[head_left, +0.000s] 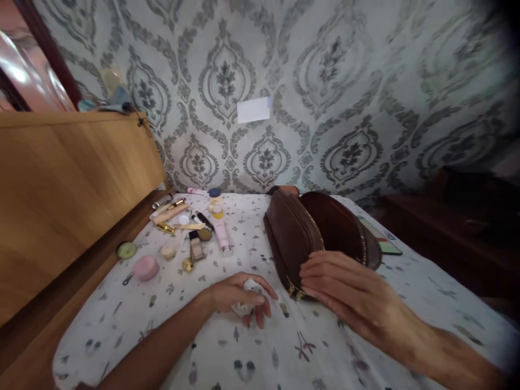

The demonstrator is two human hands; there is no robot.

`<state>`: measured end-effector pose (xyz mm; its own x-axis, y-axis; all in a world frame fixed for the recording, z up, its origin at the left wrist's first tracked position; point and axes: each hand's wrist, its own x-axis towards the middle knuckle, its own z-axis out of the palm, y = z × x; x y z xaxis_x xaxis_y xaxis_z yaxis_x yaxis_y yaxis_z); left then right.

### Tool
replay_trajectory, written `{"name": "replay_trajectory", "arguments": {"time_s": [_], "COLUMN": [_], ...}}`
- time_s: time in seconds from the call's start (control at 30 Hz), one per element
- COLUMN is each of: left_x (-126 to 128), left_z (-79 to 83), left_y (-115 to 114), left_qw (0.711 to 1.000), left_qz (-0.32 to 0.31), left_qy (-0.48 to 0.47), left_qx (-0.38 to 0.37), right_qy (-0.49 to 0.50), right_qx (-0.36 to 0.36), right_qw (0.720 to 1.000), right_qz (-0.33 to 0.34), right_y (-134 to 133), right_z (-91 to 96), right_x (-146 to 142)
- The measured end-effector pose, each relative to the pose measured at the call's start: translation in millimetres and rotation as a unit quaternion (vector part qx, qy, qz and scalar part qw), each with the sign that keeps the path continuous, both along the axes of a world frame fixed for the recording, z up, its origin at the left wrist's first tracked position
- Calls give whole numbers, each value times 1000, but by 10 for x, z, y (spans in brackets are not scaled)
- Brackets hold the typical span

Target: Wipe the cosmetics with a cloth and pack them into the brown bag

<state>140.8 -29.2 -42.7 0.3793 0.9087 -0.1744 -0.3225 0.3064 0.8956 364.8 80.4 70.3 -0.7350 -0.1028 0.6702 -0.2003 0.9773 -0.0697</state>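
Fingers (267, 287) of left hand (239, 292) curled around a crumpled white wad (252, 285), just left of the unzipped brown cosmetic bag (292, 238); right hand (357, 298) has fingers straight and together against the bag's near side, thumb hidden, can't tell if gripping. Pink squeeze tube (222, 237), foundation bottle (196, 246) and pink round case (145, 268) lie beyond left hand, wooden panel (77, 168) farther left, right hand blocks part of the bag

Grey damask wallpaper (225, 76) across top, white rectangle (252, 110) on it, upper centre. Wooden panel (73, 168) left, glossy pink surface (30, 65) upper left. Dark furniture (467, 233) right, dim light there.
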Motion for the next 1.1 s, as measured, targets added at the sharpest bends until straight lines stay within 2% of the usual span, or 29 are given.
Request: {"name": "replay_trajectory", "arguments": {"time_s": [0.17, 0.3, 0.4, 0.5, 0.57, 0.63, 0.7, 0.77, 0.83, 0.93, 1.0, 1.1], "left_x": [24, 31, -5, -105, -216, -358, -514, -662, -787, -918, -968, -1006], "left_z": [15, 7, 52, 127, 181, 238, 291, 326, 332, 299, 275, 264], "left_y": [-33, -46, -48, -31, -19, -26, -65, -134, -212, -293, -309, -276], "left_qw": [999, 995, 971, 930, 894, 840, 771, 695, 626, 556, 528, 503], "left_qz": [14, 53, 141, 240, 302, 362, 409, 438, 448, 436, 420, 396], "left_qy": [24, 77, 183, 266, 320, 395, 481, 566, 637, 708, 738, 768], "left_qx": [31, 44, 58, 78, 80, 80, 79, 65, 35, -9, -22, -21], "right_qy": [-1, -11, -45, -81, -85, -75, -56, -42, -35, -21, -13, -14], "right_qx": [-117, -233, -336, -459, -537, -606, -667, -707, -719, -714, -708, -693], "right_qw": [993, 972, 939, 884, 838, 791, 742, 705, 694, 699, 706, 721], "right_qz": [7, -29, -47, -46, -41, -39, -40, -35, -27, -19, -16, -11], "right_y": [-274, -454, -574, -645, -666, -682, -703, -733, -765, -799, -809, -810], "right_z": [-256, -534, -747, -913, -992, -1051, -1096, -1131, -1162, -1221, -1275, -1358], "right_x": [-98, -195, -339, -566, -755, -958, -1158, -1337, -1483, -1618, -1655, -1660]}}
